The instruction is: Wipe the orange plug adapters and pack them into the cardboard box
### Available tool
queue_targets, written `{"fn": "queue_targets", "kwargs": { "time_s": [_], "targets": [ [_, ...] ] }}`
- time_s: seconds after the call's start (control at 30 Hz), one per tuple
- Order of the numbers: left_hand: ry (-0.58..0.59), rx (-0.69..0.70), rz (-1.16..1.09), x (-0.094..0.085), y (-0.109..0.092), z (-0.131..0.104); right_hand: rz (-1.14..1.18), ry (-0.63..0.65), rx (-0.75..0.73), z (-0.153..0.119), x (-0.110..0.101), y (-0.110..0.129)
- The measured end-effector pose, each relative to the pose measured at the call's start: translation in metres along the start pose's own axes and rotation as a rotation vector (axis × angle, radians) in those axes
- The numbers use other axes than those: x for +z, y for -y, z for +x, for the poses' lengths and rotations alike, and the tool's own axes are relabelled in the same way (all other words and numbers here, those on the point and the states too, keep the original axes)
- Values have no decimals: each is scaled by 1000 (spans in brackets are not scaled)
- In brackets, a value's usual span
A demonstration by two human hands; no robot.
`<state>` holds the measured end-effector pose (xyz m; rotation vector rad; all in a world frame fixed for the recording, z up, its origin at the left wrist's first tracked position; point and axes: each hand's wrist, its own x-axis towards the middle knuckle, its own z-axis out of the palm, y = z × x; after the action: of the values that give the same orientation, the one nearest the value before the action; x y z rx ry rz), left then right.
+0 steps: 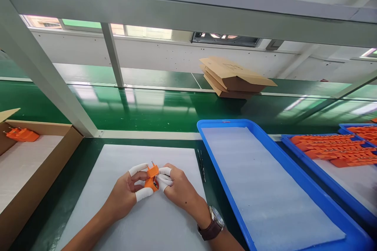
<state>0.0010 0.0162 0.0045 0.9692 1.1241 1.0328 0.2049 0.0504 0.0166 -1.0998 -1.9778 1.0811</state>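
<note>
An orange plug housing (152, 171) with two metal pins is held over the white sheet (118, 164) on the bench, its two parts slightly apart with something small and dark between them. Around its left side, my left hand (125, 194) grips it between thumb and fingers, which wear white finger covers. My right hand (179, 188), also with white finger covers, pinches at the right side of the housing; whatever its fingertips hold is hidden. A watch is on my right wrist.
To the right lies a blue tray (229, 168) lined with white, and beyond it a blue tray (312, 164) with several orange parts. A cardboard box (50, 168) with orange plugs stands at left. Dark thin tools (201, 164) lie beside the sheet. Cardboard boxes (235, 78) are stacked behind the metal frame.
</note>
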Motion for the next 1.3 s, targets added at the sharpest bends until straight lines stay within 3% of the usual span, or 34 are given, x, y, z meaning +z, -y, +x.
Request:
{"fn": "queue_targets", "kwargs": {
  "time_s": [0.27, 0.8, 1.03, 1.2, 1.3],
  "targets": [
    [117, -42, 47, -6, 1, 3, 28, -32, 88, 0, 6, 0],
    [92, -74, 74, -6, 0, 2, 16, 72, 140, -2, -7, 14],
    [60, -80, 75, -4, -4, 3, 2, -34, 65, 0, 0, -4],
    [25, -61, 32, -1, -6, 4, 29, -165, 194, 2, -13, -15],
    [25, -48, 8, -1, -5, 4, 112, -119, 214, 2, -17, -11]
  ]
}}
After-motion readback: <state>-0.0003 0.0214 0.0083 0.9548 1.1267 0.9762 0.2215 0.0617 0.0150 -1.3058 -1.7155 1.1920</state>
